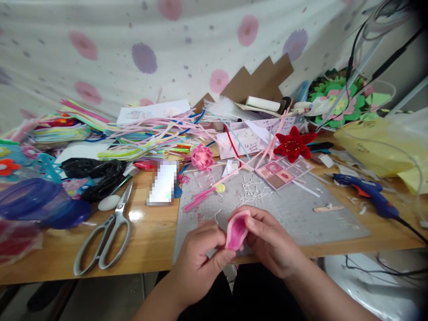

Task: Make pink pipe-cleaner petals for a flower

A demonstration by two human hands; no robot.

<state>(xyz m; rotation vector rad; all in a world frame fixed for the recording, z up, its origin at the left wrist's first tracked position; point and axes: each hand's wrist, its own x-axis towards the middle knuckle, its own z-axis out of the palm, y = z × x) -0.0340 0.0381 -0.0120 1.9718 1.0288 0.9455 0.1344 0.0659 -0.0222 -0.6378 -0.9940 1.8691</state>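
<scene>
Head view, the only feed I have. I see both bare hands over the near edge of a grey cutting mat point(195, 225). Left hand point(202, 254): thumb and fingers pinching the lower left of a cupped pink petal point(236, 232). Right hand point(270, 236): thumb pressed on the petal's upper right rim, other fingers curled behind. So the petal sits between the two grips, hollow side toward me, darker pink inside. Ahead of them on the mat: scattered white snippets point(253, 191), pink stems point(200, 199), a palette point(282, 174) with a red flower point(294, 145) just behind. To my left, scissors point(116, 223) lie on the wooden table point(152, 249); a blue glue gun point(371, 192) lies far right.
</scene>
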